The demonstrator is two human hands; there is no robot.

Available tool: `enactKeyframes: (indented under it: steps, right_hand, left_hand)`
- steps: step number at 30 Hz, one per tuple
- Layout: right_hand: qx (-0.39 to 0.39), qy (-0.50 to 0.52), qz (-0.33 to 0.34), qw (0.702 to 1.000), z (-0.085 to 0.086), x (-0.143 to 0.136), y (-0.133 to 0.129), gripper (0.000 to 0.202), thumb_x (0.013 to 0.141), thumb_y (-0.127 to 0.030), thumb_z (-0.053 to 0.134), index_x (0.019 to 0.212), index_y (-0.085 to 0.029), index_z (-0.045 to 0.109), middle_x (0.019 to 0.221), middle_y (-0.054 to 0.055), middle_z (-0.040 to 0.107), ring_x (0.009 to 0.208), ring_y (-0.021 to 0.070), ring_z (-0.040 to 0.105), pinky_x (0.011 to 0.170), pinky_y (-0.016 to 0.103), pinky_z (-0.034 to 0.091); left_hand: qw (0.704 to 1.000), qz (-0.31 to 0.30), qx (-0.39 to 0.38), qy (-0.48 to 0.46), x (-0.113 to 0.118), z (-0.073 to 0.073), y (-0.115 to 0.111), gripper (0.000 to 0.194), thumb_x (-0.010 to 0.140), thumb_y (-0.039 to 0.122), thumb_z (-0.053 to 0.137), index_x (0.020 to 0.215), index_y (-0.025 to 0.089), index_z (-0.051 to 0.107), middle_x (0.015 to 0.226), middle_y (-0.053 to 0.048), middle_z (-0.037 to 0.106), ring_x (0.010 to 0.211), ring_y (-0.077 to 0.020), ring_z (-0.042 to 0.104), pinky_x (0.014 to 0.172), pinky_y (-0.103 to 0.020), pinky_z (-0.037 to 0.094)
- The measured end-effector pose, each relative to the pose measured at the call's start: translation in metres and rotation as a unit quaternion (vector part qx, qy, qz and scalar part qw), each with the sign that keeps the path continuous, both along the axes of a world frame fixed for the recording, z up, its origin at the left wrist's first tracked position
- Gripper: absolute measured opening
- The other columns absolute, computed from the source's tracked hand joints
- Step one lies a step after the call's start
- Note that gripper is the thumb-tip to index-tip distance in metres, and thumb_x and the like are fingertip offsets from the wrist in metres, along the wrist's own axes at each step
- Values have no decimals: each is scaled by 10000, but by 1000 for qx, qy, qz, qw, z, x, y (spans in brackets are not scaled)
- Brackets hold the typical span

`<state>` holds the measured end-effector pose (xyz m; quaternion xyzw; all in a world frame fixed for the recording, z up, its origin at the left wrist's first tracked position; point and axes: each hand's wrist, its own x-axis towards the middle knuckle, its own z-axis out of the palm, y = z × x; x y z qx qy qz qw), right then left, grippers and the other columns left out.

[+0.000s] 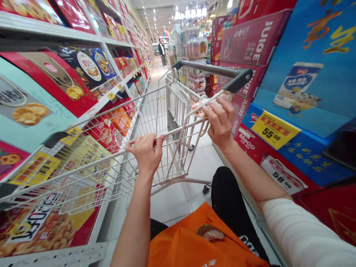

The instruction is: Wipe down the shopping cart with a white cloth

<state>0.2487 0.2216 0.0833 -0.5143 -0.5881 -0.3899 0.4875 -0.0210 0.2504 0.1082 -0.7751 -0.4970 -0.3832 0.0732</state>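
A metal shopping cart (144, 163) stands sideways across the aisle, its basket toward the left shelves and its grey handlebar (207, 69) at the upper right. My left hand (147, 152) has its fingers curled over the near top rim of the basket. Farther right, my right hand (221, 118) is closed at the cart frame just below the handle's end. A crumpled, light-coloured item (200, 107) shows at the fingertips of my right hand. The wire basket looks see-through, with packages of the shelf showing behind it.
Shelves of boxed snacks (55, 78) line the left side. Stacked red cartons (247, 44) and a blue carton (314, 74) with yellow price tags rise close on the right. Farther down the aisle stands a person (161, 52). Black-clad legs and an orange apron (200, 241) are below.
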Motion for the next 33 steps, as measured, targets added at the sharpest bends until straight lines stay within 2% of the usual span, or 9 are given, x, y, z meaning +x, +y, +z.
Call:
enactKeyframes:
  steps: [6, 10, 13, 17, 20, 23, 27, 29, 33]
  right_hand:
    - [36, -93, 22, 995, -51, -16, -19, 365, 1020, -178, 448, 1250, -272, 715, 1149, 59, 773, 1208, 208, 661, 1050, 400, 599]
    - [9, 1, 23, 1000, -28, -4, -24, 411, 1027, -212, 391, 1296, -281, 695, 1252, 78, 745, 1341, 260, 591, 1141, 528, 520]
    - [-6, 84, 17, 996, -12, -2, -15, 459, 1033, -232, 335, 1351, -295, 660, 1360, 74, 689, 1466, 295, 473, 1221, 614, 403]
    - [-2, 70, 14, 997, -44, -24, -16, 465, 1016, -176, 333, 1286, -271, 700, 1239, 93, 734, 1353, 272, 573, 1112, 534, 515]
    - [-11, 46, 25, 999, -61, -37, -29, 420, 1007, -147, 376, 1232, -245, 718, 1144, 99, 762, 1225, 243, 642, 1004, 451, 579]
    - [-23, 80, 10, 997, -41, -44, -32, 410, 1025, -184, 384, 1291, -262, 686, 1263, 95, 736, 1295, 244, 600, 1095, 481, 521]
    - [-53, 97, -6, 994, -12, -62, -10, 439, 1035, -213, 391, 1403, -289, 619, 1448, 69, 651, 1462, 274, 474, 1203, 538, 409]
    - [-52, 100, -23, 993, -20, -74, 0, 467, 1034, -198, 397, 1454, -290, 578, 1460, 69, 648, 1460, 278, 483, 1196, 525, 413]
    - [-25, 79, -27, 996, -55, -83, -4, 459, 1037, -182, 402, 1438, -283, 600, 1377, 72, 709, 1358, 243, 576, 1133, 435, 481]
  left_hand:
    - [1000, -9, 2, -7, 1, 2, 0, 460, 994, 562, 429, 680, 228, 395, 725, -39, 579, 840, -250, 492, 945, -472, 234]
    - [1000, -6, -11, -13, -1, 3, -1, 449, 982, 554, 455, 677, 228, 403, 719, -45, 582, 859, -259, 503, 951, -484, 239]
    - [1000, -3, -5, -15, 4, 1, -8, 377, 998, 528, 446, 765, 240, 519, 833, -73, 646, 943, -287, 530, 981, -502, 242]
    - [998, -50, 45, -17, 28, 0, -22, 328, 1030, 457, 412, 1217, 281, 615, 1295, -109, 649, 1224, -307, 520, 1094, -500, 203]
    - [994, -105, 34, -5, 50, 4, -26, 393, 1051, 482, 343, 1222, 271, 627, 1181, -82, 694, 1159, -276, 567, 1098, -459, 226]
    - [994, -104, 11, -30, 63, 7, -22, 530, 1057, 549, 222, 1099, 243, 653, 1045, -75, 703, 1027, -259, 591, 992, -439, 279]
    - [994, -96, 10, -51, 66, 5, -17, 642, 1046, 582, 98, 1034, 246, 645, 977, -67, 690, 958, -248, 578, 954, -430, 272]
    - [993, -102, 12, -50, 63, 4, -18, 651, 1041, 595, 92, 1050, 247, 641, 974, -66, 686, 953, -249, 569, 956, -428, 268]
    - [993, -113, 19, -41, 60, 3, -20, 663, 1034, 622, 94, 1093, 246, 637, 1004, -66, 684, 966, -247, 559, 963, -426, 264]
